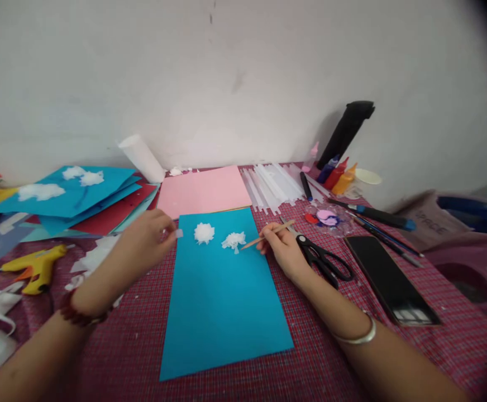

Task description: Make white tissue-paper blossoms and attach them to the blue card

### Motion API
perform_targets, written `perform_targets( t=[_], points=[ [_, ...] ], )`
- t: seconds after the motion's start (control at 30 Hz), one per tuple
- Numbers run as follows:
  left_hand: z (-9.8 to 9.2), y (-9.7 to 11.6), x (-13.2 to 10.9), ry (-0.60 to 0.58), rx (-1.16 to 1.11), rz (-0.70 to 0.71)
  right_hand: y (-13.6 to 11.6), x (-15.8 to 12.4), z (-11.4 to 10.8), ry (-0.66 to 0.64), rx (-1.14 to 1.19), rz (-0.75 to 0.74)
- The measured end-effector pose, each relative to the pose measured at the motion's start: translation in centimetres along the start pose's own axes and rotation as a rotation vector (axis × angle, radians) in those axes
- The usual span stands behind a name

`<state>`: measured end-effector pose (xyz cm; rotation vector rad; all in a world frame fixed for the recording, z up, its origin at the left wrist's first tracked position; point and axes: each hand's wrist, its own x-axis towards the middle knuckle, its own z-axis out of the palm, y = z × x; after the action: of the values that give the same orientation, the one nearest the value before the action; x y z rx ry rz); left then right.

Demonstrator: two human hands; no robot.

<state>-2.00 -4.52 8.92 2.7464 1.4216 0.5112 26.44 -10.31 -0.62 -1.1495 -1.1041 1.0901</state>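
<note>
A blue sheet of paper (224, 301) lies flat in front of me, with two clumps of crumpled white tissue near its top. The left clump (204, 233) is round; the right clump (233, 240) is more ragged. Between the fingertips of my left hand (149, 240), at the sheet's upper left edge, is a small white tissue piece (178, 233). My right hand (283, 248) pinches a thin wooden stick (254, 242), its pointed end at the right clump. Black-handled scissors (325, 259) lie just right of that hand.
Pink paper (205, 190) lies behind the blue sheet. At left are stacked blue sheets (80, 195) with white tufts and a yellow glue gun (38, 268). On the right are glue sticks (275, 184), a phone (388, 279), paint bottles (344, 178) and a paint palette (339, 223).
</note>
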Motion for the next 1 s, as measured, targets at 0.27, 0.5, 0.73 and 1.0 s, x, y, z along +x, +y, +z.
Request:
perform_targets(
  t=[0.27,0.5,0.73,1.0],
  points=[
    [5.8,4.6,2.8,-0.087,-0.479,-0.186,0.5,0.1,0.2,-0.087,-0.064,-0.023],
    [8.1,4.0,2.4,-0.249,-0.643,-0.209,0.3,0.4,0.5,-0.074,-0.057,-0.002],
    [8.9,4.3,1.9,-0.315,-0.629,-0.138,0.1,0.6,0.6,-0.079,-0.063,0.032],
    [9.5,7.7,2.5,-0.206,-0.518,-0.154,0.1,0.8,0.7,-0.036,-0.056,0.039]
  ],
)
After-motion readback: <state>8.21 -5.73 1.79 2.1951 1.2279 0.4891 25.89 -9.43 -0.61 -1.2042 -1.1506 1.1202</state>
